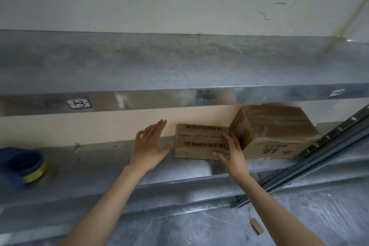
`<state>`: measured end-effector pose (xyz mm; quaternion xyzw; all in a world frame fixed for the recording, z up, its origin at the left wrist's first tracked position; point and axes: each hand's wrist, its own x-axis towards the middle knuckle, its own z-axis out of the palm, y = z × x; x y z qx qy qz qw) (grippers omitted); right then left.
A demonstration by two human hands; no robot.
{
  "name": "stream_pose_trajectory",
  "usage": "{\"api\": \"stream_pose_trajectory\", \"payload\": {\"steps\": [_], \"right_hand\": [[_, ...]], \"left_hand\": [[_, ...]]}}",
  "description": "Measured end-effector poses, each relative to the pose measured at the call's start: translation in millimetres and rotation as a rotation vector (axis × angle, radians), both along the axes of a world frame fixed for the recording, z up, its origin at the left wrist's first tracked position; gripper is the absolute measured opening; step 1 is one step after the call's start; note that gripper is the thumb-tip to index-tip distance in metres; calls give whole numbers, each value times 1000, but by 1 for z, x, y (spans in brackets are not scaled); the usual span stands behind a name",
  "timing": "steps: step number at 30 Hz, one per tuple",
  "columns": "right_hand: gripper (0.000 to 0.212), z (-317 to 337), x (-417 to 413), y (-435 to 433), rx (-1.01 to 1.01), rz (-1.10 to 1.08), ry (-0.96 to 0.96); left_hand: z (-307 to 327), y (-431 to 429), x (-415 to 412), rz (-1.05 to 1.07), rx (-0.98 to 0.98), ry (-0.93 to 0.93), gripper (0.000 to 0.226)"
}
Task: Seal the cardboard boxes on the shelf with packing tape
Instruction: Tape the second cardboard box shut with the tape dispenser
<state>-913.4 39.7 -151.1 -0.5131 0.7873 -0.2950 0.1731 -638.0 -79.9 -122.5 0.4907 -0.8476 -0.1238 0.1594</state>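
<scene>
Two cardboard boxes sit on the middle shelf (99,168) of a grey metal rack, against the pale wall (119,126). The small box (199,146) faces forward, with two lines of print and a seam running between them. The large box (279,132) stands just to its right, turned at an angle so that one corner meets the small box; its surface looks glossy, but blur hides the detail.

The right hand (232,153) lies flat against the front right of the small box, fingers straight and reaching up to where the two boxes meet, thumb spread to the left. The left hand (148,146) is open with straight fingers, just left of the small box; whether it touches the box cannot be told.

Well to the left on the same shelf rests a blue tape dispenser (22,164) with a yellowish roll, far from both hands. The front lip of the upper shelf (179,96) hangs low over the boxes and cuts off the top of the large one; it bears a handwritten label (78,104) and a second label (336,93). A slotted upright (327,142) slants across the right end, close to the large box. A brown scrap (257,225) lies on the bottom shelf (199,225).
</scene>
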Motion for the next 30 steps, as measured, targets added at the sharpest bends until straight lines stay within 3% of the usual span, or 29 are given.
{"api": "stream_pose_trajectory", "payload": {"steps": [4, 8, 16, 30], "right_hand": [[74, 5, 2, -4, -53, 110, 195], [62, 6, -2, -11, -69, 234, 457], [54, 13, -15, -20, 36, 628, 588], [44, 22, -30, -18, 77, 427, 451]], "left_hand": [[3, 15, -7, 56, -8, 13, 78], [8, 33, -9, 104, -45, -8, 81], [19, 69, -10, 223, -94, -33, 78], [37, 101, 19, 327, -142, -47, 76]]}}
